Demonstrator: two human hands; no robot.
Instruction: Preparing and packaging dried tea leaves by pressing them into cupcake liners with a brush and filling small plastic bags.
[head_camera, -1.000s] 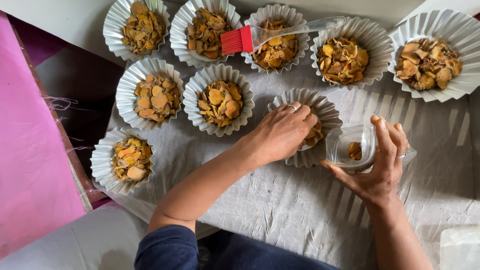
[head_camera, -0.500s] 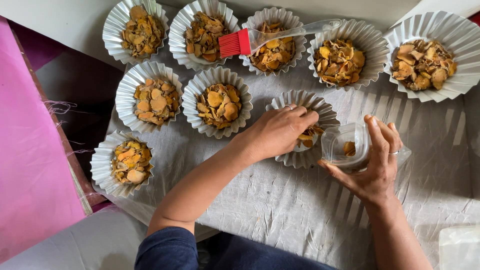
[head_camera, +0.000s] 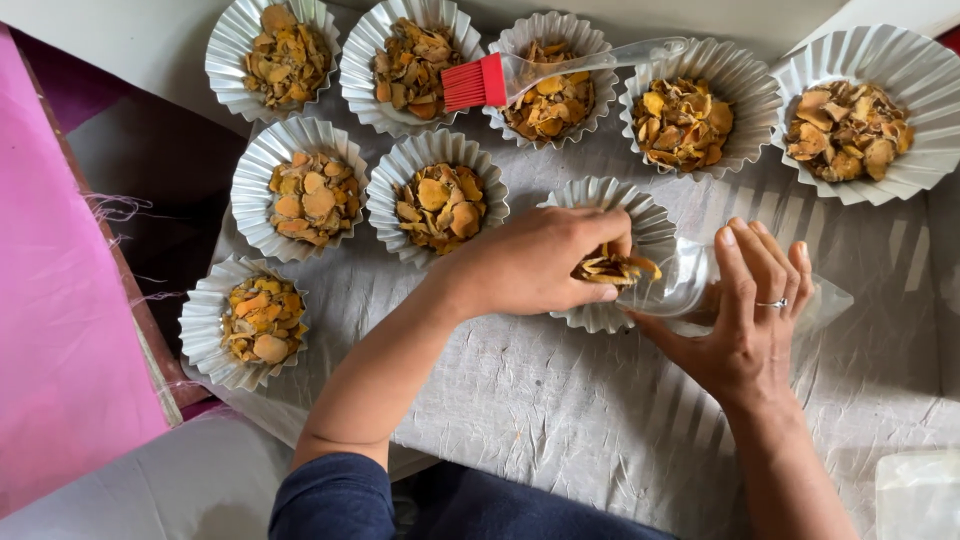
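L hand now pinches a clump of dried yellow slices over the fluted paper cup, frame centre. R hand has tipped the clear plastic cup closer, gripping it. Filling goes on.

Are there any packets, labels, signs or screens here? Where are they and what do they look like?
No labels, signs or screens show.
Clear plastic bag: under the right hand, see-through, crumpled.
White fluted paper cup: middle, under the left hand, holding yellow-brown dried slices.
Clear plastic box corner: bottom right, pale, contents cannot be told.
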